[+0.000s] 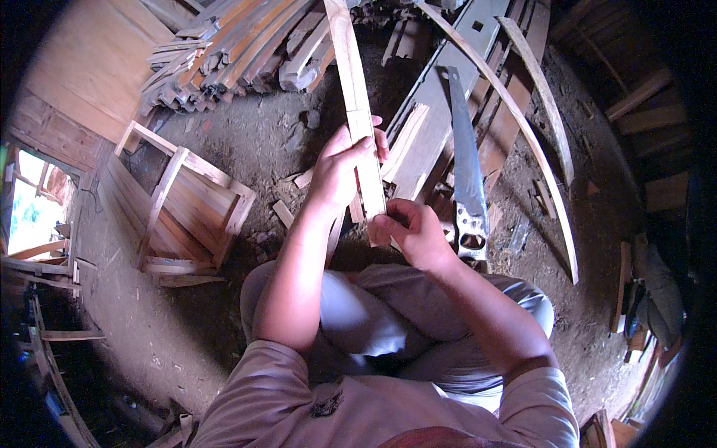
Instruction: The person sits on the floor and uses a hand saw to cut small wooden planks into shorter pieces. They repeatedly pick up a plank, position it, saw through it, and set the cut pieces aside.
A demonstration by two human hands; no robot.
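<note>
A long pale wooden strip [348, 71] runs from the top edge of the head view down to my lap. My left hand [345, 160] is wrapped round it below a thin line drawn across its face. My right hand [414, 233] pinches the strip's near end between thumb and fingers; whether something small is also in that pinch is hidden. To the right of my hands lies a handsaw [465, 157], its handle toward me and its blade pointing away. The saw rests beside a grey-painted board [441, 93].
A big stack of wooden pieces [246, 45] lies at the far left. Nearer on the left stands a slatted wooden frame [175, 205]. Curved strips [530, 127] lie right of the saw. Offcuts [284, 214] litter the dirt floor [179, 321]. A bright window [33, 205] is at far left.
</note>
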